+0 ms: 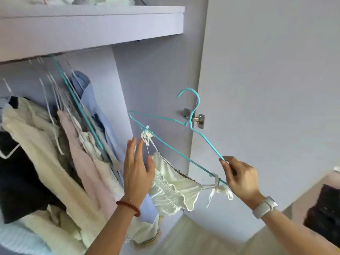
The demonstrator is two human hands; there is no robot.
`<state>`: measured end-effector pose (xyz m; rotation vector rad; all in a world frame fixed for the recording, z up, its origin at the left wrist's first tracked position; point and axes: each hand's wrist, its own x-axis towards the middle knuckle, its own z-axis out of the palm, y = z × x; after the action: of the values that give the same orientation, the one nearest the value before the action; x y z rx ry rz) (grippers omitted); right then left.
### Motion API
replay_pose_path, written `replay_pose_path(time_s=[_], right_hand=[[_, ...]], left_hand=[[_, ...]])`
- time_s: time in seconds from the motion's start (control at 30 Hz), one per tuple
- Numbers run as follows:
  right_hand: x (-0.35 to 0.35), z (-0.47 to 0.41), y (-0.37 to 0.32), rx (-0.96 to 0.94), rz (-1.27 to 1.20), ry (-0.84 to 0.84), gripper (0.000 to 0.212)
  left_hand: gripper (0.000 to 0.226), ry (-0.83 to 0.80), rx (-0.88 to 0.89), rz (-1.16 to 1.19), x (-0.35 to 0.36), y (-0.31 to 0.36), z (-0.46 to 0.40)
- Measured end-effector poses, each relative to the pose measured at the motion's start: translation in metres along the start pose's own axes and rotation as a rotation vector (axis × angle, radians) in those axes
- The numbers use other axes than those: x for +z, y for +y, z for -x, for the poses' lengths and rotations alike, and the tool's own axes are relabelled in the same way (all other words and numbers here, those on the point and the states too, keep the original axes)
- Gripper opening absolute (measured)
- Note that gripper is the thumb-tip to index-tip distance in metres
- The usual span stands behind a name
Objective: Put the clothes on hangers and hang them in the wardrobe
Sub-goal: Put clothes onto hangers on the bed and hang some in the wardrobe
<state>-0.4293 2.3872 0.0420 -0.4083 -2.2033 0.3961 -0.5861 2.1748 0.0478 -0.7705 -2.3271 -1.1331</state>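
Camisole (172, 188) in pale cream satin hangs at the lower centre of the frame, tied by its thin white straps to the two sloping arms of the teal wire hanger (176, 137), so it cannot slide off the slick coated wire. The fabric looks light and shiny, with a shirred, ruffled band and a darker trimmed edge along the top.

Your right hand (239, 179) pinches the hanger at its lower right shoulder, thumb and fingers curled round the thin wire, which tips the hook up toward the middle of the frame, in front of the metal door hinge (197, 119). Your left hand (137, 168) is spread flat with straight fingers, holding nothing, set between the camisole and the packed clothes (60, 148) at the left; it seems placed to push those garments aside and make a gap, though whether it touches them is hard to tell.

At upper left, under the lilac shelf (92, 28), the rail itself is hidden; only white and teal hanger necks show, crowded close. The hung things there are soft cream knits, a pink piece, a blue shirt and dark cloth. The camisole is not yet in the wardrobe.
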Motion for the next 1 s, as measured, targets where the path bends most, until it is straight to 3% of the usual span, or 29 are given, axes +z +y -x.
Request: replay_pose_path(time_s=[0.17,0.5,0.73,0.83,0.93,1.0], right_hand=[[-0.068,0.043,0.021,0.089,0.206,0.113,0.037],[-0.179,0.108,0.060,0.423,0.432,0.379,0.026],[-0.272,0.174,0.092,0.610,0.425,0.512,0.029],[-0.305,0.202,0.113,0.691,0.460,0.562,0.028],[-0.332,0.232,0.140,0.805,0.464,0.581,0.020],[-0.350,0.251,0.161,0.895,0.461,0.605,0.019]], left_hand=[[0.051,-0.364,-0.264,0.241,0.048,0.012,0.045],[0.074,-0.839,-0.253,0.351,0.126,0.070,0.072],[0.071,-1.134,-0.255,0.599,0.202,0.195,0.128],[0.058,-1.213,-0.200,0.528,0.227,0.251,0.172],[0.031,-1.218,-0.154,0.583,0.232,0.285,0.212],[0.027,-1.191,-0.159,0.599,0.233,0.297,0.232]])
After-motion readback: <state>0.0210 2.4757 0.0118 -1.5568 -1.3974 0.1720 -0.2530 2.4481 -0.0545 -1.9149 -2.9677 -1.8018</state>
